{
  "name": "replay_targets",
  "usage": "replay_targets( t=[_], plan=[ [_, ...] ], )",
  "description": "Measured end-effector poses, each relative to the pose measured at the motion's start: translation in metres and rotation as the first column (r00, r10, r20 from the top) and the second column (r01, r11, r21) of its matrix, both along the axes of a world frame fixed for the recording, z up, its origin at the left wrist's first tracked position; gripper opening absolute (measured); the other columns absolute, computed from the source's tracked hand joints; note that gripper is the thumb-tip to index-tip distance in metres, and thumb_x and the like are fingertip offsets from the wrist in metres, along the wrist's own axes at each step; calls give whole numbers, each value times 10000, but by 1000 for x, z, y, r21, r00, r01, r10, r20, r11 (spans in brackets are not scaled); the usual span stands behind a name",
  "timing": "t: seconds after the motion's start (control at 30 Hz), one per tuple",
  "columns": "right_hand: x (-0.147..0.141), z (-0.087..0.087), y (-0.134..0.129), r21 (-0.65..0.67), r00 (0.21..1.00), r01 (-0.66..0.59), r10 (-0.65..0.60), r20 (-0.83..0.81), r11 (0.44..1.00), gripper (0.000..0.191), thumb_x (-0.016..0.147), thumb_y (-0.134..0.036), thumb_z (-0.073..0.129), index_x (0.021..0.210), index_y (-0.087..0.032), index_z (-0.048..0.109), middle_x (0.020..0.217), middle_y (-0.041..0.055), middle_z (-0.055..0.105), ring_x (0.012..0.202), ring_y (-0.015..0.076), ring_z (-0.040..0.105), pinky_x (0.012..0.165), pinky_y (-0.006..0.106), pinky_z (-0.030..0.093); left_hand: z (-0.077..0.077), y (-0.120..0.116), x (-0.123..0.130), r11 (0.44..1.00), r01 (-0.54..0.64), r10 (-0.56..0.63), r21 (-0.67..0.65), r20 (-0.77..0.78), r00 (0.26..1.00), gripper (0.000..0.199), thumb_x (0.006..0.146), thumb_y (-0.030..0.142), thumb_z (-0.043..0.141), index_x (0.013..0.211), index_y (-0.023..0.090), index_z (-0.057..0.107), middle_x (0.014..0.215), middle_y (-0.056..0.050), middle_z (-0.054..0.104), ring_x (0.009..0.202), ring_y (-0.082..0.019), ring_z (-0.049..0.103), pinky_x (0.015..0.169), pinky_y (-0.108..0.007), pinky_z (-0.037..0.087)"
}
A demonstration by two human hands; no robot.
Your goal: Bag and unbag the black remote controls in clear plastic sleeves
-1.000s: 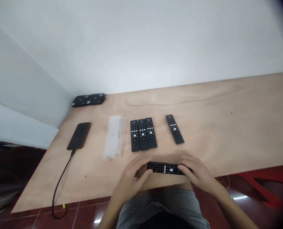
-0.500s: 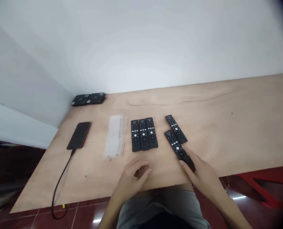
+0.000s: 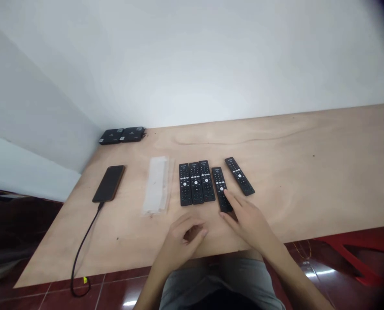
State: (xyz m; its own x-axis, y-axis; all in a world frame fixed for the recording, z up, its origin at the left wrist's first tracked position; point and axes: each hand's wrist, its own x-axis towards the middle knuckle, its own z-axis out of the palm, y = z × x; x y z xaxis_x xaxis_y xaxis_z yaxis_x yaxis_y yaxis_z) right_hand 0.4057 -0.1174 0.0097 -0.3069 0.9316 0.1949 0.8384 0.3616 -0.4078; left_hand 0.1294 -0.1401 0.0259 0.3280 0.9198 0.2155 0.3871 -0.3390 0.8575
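Black remotes [image 3: 196, 183] near flat plastic sleeves [image 3: 156, 185]

Single head-worn view: looks forward and down from above near edge of counter [image 3: 291, 172], hands [image 3: 250, 222] and lap [image 3: 224, 280] close at bottom, wall [image 3: 192, 64] beyond far edge, counter's right end out of frame.

lower end of one remote [image 3: 219, 183] partly behind right hand [image 3: 250, 220]

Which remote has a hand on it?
The fourth remote from left, between the close row of three and the rightmost one; the right hand touches only it.
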Motion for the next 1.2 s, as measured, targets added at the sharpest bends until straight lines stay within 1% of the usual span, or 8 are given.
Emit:
replay_targets(
  t=[0.3, 0.43, 0.53, 0.67, 0.83, 0.93, 1.1, 1.2],
  plan=[
    [-16, 9, 33, -60, 995, 73, -68, 68, 996, 657, 1104, -432, 616, 1690, -163, 486, 1591, 247, 646, 931, 378, 828, 728, 488, 669, -1, 0, -1, 1000, 3, -2, 22, -16, 1000, 89, 1045, 262, 736, 1095, 219, 795, 967, -59, 789, 852, -203, 743, 766, -317, 608],
    [-6, 9, 31, -5, 987, 74, -74, -143, 997, 493, 1111, -455, 620, 1549, -229, 634, 1400, 174, 765, 1012, 344, 811, 839, 464, 670, 0, 0, -1, 1000, 1, -1, 17, -15, 1000, 91, 1049, 268, 728, 1084, 216, 794, 969, -62, 791, 854, -206, 745, 765, -321, 608],
    [13, 4, 32, 96, 940, 255, -223, -260, 962, 397, 1132, -477, 578, 1382, -211, 733, 1164, 162, 780, 1000, 340, 766, 909, 494, 651, 0, 0, -1, 1000, 2, -2, 11, -22, 1000, 91, 1049, 275, 730, 1076, 219, 797, 951, -57, 782, 849, -206, 743, 751, -313, 597],
    [40, -10, 40, 190, 932, 344, -310, -187, 920, 575, 1072, -557, 654, 1515, -191, 659, 1301, 214, 697, 1193, 427, 680, 1051, 636, 587, -4, 0, -2, 1000, 7, -7, 0, -24, 1000, 92, 1048, 280, 735, 1073, 225, 804, 926, -52, 771, 833, -204, 737, 723, -303, 583],
    [62, -16, 33, 167, 954, 276, -249, -166, 946, 401, 1120, -469, 566, 1394, -215, 713, 1279, 172, 743, 1177, 382, 718, 1078, 586, 592, -7, 0, -2, 1000, 3, -3, -28, -10, 1000, 101, 1058, 291, 729, 1087, 226, 800, 934, -52, 770, 837, -201, 738, 725, -304, 585],
    [79, -13, 19, 106, 947, 276, -251, -199, 955, 368, 1158, -450, 479, 1272, -216, 739, 1194, 160, 773, 1133, 362, 735, 1041, 537, 597, -6, 0, -2, 1000, -2, 2, -31, -4, 1000, 100, 1060, 288, 726, 1092, 228, 800, 939, -50, 776, 845, -202, 742, 742, -313, 591],
    [107, -8, -8, -78, 826, 429, -426, -369, 900, 446, 1164, -551, 466, 1215, -224, 765, 881, 83, 760, 845, 306, 740, 740, 395, 606, -9, -1, -3, 998, -31, 33, -48, 28, 999, 115, 1067, 301, 722, 1123, 230, 794, 952, -53, 777, 843, -200, 734, 768, -328, 610],
    [103, -1, -20, -280, 807, 272, -377, -455, 921, 473, 1151, -585, 506, 1283, -225, 784, 707, 20, 704, 617, 254, 670, 558, 344, 551, -14, -1, -2, 993, -83, 92, -88, 112, 989, 399, 1074, 306, 714, 1469, 277, 664, 1110, -61, 773, 856, -180, 732, 793, -332, 623]
  ],
)
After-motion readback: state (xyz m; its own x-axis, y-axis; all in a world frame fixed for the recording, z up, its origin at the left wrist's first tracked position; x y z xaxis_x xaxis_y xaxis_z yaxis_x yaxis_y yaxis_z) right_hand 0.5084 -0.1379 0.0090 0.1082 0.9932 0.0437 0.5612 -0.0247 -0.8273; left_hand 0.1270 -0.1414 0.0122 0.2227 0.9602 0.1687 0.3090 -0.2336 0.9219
